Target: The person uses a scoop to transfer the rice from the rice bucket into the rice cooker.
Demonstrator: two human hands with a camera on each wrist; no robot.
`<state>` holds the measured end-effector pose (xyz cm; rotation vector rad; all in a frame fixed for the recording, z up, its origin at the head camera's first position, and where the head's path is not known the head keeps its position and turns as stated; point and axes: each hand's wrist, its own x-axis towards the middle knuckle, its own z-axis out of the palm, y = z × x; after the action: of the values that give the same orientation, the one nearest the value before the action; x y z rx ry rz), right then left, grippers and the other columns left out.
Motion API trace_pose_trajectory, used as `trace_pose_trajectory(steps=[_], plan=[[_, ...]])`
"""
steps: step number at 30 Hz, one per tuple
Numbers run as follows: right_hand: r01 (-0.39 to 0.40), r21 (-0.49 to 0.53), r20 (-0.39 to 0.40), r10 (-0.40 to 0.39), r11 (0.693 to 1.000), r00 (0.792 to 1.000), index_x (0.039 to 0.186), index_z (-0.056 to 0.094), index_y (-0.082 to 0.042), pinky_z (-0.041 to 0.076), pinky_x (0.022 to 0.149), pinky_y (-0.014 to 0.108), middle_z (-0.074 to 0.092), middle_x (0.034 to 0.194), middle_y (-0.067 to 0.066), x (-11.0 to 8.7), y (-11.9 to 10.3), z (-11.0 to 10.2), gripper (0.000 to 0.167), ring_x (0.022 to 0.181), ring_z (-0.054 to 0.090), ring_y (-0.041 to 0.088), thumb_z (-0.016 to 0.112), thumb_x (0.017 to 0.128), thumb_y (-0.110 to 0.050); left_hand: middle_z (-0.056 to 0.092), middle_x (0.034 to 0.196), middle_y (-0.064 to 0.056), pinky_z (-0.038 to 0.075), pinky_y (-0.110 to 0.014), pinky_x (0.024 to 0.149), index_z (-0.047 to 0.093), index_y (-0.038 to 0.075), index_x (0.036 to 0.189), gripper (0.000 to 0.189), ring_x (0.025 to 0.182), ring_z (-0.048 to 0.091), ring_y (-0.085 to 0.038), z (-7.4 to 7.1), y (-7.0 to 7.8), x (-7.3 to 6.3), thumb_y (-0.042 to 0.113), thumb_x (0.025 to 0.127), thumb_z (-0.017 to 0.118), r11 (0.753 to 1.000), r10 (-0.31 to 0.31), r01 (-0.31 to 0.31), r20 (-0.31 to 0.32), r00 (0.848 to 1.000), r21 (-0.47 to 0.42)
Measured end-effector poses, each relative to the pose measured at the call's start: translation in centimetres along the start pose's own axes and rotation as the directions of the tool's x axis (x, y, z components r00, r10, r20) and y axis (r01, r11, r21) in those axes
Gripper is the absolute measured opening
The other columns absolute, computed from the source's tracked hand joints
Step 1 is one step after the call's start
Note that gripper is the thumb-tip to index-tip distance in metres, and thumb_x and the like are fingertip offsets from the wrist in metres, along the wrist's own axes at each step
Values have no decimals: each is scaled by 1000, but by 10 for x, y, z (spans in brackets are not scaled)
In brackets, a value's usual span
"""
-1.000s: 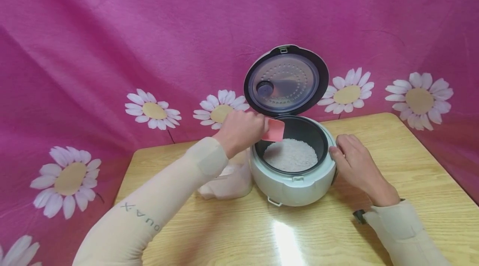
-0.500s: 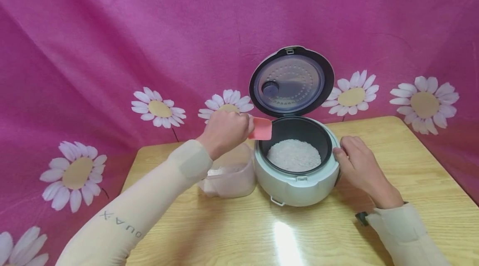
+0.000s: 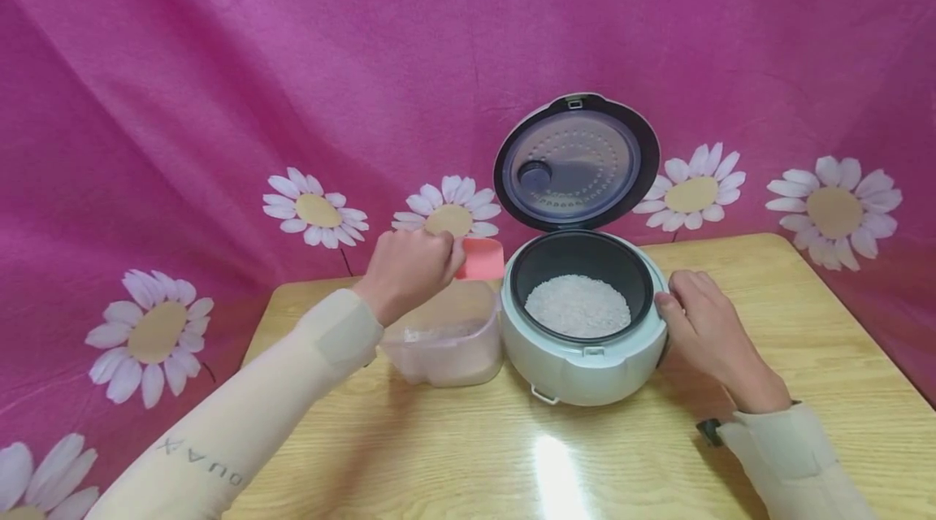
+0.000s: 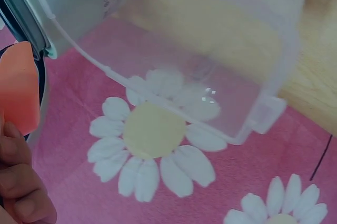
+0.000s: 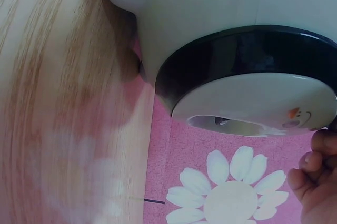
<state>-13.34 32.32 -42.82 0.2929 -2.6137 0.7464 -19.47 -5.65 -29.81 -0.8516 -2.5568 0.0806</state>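
Note:
My left hand [image 3: 409, 272] holds a pink scoop [image 3: 483, 259] by its handle, above a translucent plastic container [image 3: 446, 361]. In the left wrist view the scoop [image 4: 21, 87] shows at the left edge, over curled fingers [image 4: 21, 182]. Right beside the container stands a white rice cooker [image 3: 585, 378] with its lid [image 3: 578, 162] raised. White rice [image 3: 578, 306] covers the bottom of its dark inner pot [image 3: 544, 256]. My right hand [image 3: 712, 333] grips the cooker's right side, thumb at the rim. Its curled fingers [image 5: 316, 166] show at the cooker's edge in the right wrist view.
The cooker and container stand on a wooden table [image 3: 621, 463]. A pink cloth with daisies [image 3: 409, 57] hangs behind it. The raised lid leans back close to the cloth.
My left hand has moved left with the scoop, from over the cooker's pot to over the container. The right hand keeps its hold on the cooker. The view has shifted slightly.

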Motion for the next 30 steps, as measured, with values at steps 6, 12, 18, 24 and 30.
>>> trace_pose_trajectory(steps=[6,12,18,24,30], plan=[[19,3,-21,-19,1000,1000,87,52,-10,34,73,31,47,80,4,0,0,2,15,86,41,17,52,101,-16,31,54,4,28,-26,42,44,15,59,43,48,30,-12,2,-9,-11,22,100,54,997,-52,55,51,997,-61],[22,1,-28,-22,1000,999,86,52,-10,34,72,30,47,80,3,0,0,3,15,85,41,17,51,101,-16,28,53,6,26,-28,41,41,16,58,45,48,28,-12,5,-16,-23,23,102,52,995,-68,72,65,996,-63],[11,2,-20,-11,1000,1000,88,53,-10,36,72,32,48,81,3,-1,-1,2,14,87,42,17,51,101,-16,26,51,8,24,-26,42,40,17,56,47,47,26,-9,11,-19,-39,22,101,54,992,-73,80,71,995,-100],[14,3,-22,-14,1000,1000,88,53,-10,35,72,31,47,81,3,-1,-1,1,15,86,41,16,51,101,-17,26,50,9,23,-25,42,42,18,55,47,46,27,-9,20,-21,-56,21,100,55,990,-88,97,87,992,-106],[4,3,-19,-4,1000,1000,88,53,-11,35,72,30,47,81,3,-1,-1,1,15,85,41,16,51,102,-17,26,52,9,22,-24,44,42,18,55,47,48,27,-8,24,-22,-66,21,99,57,988,-94,109,140,986,-107]])
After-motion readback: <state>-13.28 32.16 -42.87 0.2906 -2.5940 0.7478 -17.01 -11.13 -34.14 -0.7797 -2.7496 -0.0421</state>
